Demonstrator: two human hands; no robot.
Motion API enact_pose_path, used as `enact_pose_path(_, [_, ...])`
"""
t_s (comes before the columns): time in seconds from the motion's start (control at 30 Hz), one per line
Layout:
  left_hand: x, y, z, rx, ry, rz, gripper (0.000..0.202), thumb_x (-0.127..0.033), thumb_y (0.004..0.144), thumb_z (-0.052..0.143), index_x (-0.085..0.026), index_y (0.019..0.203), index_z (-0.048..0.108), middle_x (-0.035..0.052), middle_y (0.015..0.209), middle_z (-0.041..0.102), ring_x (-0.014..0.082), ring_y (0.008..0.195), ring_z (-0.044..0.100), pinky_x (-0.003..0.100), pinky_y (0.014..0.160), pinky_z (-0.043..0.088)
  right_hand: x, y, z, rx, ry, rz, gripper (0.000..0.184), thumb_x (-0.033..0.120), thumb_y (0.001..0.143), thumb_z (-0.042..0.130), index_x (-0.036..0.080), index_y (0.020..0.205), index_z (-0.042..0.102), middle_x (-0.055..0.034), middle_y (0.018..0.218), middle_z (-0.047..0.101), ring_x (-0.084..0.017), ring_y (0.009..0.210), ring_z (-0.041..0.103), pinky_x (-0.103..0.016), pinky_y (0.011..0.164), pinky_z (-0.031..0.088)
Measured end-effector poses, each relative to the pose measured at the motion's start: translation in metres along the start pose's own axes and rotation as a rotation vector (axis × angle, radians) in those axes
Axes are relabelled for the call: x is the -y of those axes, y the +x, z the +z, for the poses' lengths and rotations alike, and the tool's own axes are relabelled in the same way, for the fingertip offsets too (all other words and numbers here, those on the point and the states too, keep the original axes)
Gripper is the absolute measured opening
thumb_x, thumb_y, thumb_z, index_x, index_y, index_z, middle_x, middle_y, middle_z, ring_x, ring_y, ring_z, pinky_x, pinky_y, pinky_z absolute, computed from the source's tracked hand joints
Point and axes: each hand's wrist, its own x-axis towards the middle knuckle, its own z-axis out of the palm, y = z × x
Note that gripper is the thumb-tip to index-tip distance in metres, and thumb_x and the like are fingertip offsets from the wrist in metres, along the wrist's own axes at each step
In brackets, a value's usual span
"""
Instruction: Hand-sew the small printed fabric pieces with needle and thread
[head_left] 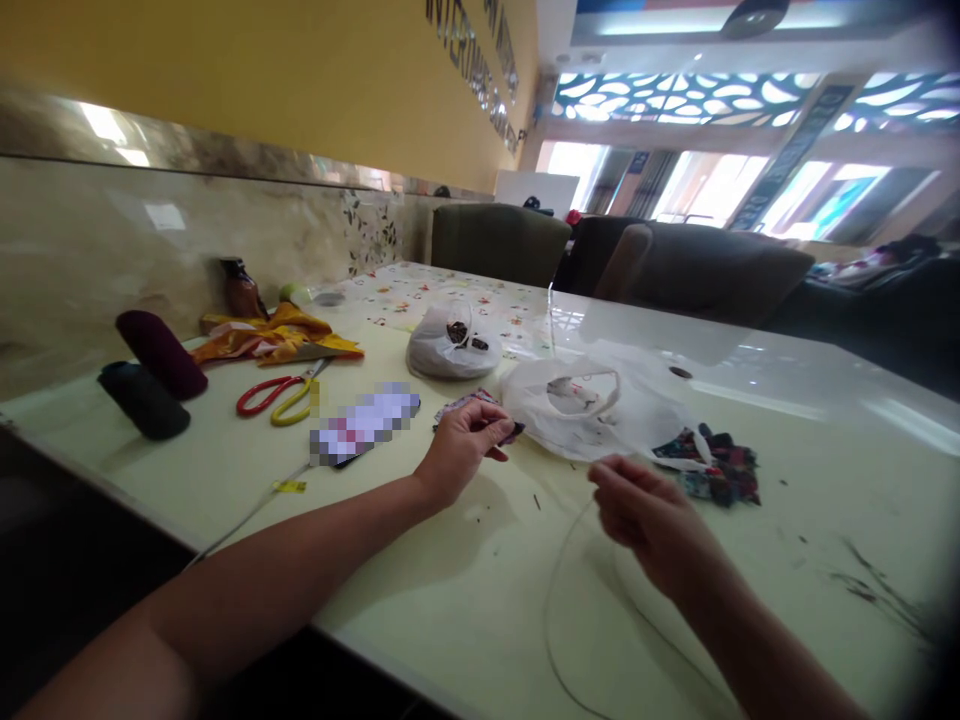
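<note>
My left hand [469, 445] is closed in a pinch on a small dark scrap of cloth [517, 431], which pokes out past the fingertips. Just behind it lies a piece of patterned cloth [459, 402], partly hidden by the fingers. To the right, my right hand [637, 510] hovers over the table with thumb and forefinger pressed together. A thin pale thread [547, 610] hangs in a loop from those fingers toward the near side. Whether a needle is between them is too small to tell. Dark patterned cloth pieces [724, 470] lie beyond the right hand.
A white plastic bag [637, 405] lies behind my hands, near a tied bag [435, 345] with dark contents. To the left are scissors [262, 395], a phone [367, 425] with a cable, two thread spools [161, 355] [146, 400], orange cloth [289, 335] and a brown bottle [244, 290].
</note>
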Motion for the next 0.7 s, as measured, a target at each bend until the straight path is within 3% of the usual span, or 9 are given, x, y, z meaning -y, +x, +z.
enact_pose_path(0.1, [0.006,0.006,-0.005,-0.059,0.015,-0.048,0.025,-0.034,0.071,0.076,-0.013,0.081,0.066,0.0046,0.077,0.066,0.0145,0.072,0.062,0.024,0.057,0.054,0.01,0.017,-0.035,-0.354,-0.434,-0.124,0.04,0.05,0.059,0.081,0.017,0.077,0.066,0.0036,0.05,0.045,-0.009,0.045,0.036,-0.023,0.044,0.022])
enact_pose_path(0.17, [0.009,0.006,-0.004,-0.04,0.021,-0.074,0.025,-0.034,0.072,0.075,-0.013,0.08,0.066,0.0041,0.075,0.065,0.0139,0.071,0.062,0.024,0.057,0.054,0.012,0.022,-0.046,-0.467,-0.556,-0.193,0.042,0.049,0.06,0.08,0.018,0.087,0.069,0.0016,0.054,0.051,-0.011,0.047,0.039,-0.024,0.045,0.025])
enact_pose_path(0.27, [0.012,-0.002,0.002,0.04,0.041,-0.099,0.025,-0.035,0.073,0.076,-0.013,0.078,0.065,0.0037,0.075,0.065,0.0129,0.07,0.06,0.023,0.058,0.054,0.009,0.015,-0.036,-0.349,-0.427,-0.255,0.038,0.052,0.072,0.071,0.017,0.088,0.068,0.0029,0.055,0.048,-0.009,0.045,0.032,-0.025,0.044,0.022])
enact_pose_path(0.43, [0.015,-0.016,0.01,0.17,0.099,-0.078,0.022,-0.034,0.077,0.074,-0.014,0.08,0.066,0.0025,0.077,0.064,0.0124,0.071,0.059,0.024,0.06,0.055,-0.005,-0.005,0.009,-0.008,-0.439,-0.346,0.029,0.042,0.08,0.067,0.016,0.093,0.069,0.0065,0.054,0.036,-0.009,0.05,0.031,-0.025,0.049,0.024])
enact_pose_path(0.57, [0.015,-0.02,0.013,0.245,0.14,-0.065,0.019,-0.032,0.079,0.073,-0.015,0.082,0.067,0.0019,0.081,0.063,0.0126,0.07,0.061,0.025,0.062,0.056,-0.013,-0.01,0.023,0.03,-0.441,-0.403,0.024,0.034,0.081,0.067,0.016,0.097,0.068,0.0079,0.055,0.034,-0.009,0.052,0.032,-0.024,0.051,0.026])
enact_pose_path(0.7, [0.015,-0.022,0.016,0.281,0.163,-0.082,0.018,-0.032,0.079,0.073,-0.014,0.08,0.068,0.0016,0.081,0.063,0.0125,0.068,0.062,0.026,0.063,0.056,-0.015,-0.012,0.024,0.034,-0.437,-0.441,0.016,0.033,0.083,0.065,0.017,0.086,0.066,0.0071,0.054,0.039,-0.009,0.051,0.034,-0.024,0.051,0.027])
